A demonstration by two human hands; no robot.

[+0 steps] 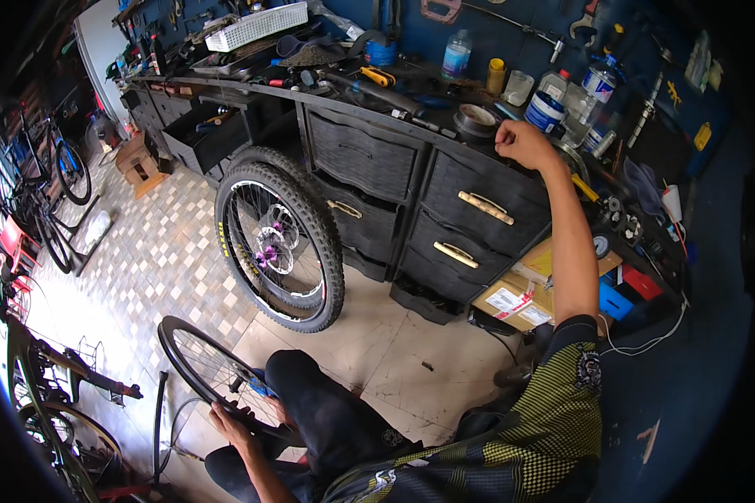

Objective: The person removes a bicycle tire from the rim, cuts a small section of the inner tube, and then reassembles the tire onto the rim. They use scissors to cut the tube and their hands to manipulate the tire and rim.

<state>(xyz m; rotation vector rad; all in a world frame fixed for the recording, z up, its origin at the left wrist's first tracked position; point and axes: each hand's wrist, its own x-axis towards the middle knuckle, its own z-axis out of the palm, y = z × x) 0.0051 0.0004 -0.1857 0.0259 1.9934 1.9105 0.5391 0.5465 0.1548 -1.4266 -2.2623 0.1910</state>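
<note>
My left hand [236, 429] is closed around the edge of a bicycle wheel [169, 348] with a dark tyre, which leans against my bent leg at the lower left. My right hand [528, 145] is stretched out over the black workbench, its fingers bent in and pinched together. Whether anything sits between those fingers is hidden. Just left of them stands a round, open tin [476, 122]. A blue-and-white tub [544, 112] is close behind my right hand.
Two knobby-tyred wheels [334, 268] stand against the black drawer cabinet [362, 155]. Bottles, a yellow-handled cutter [377, 76] and a white basket [257, 27] crowd the bench. Below my right arm is a cardboard box [516, 302]. Bicycles [59, 163] stand at the left.
</note>
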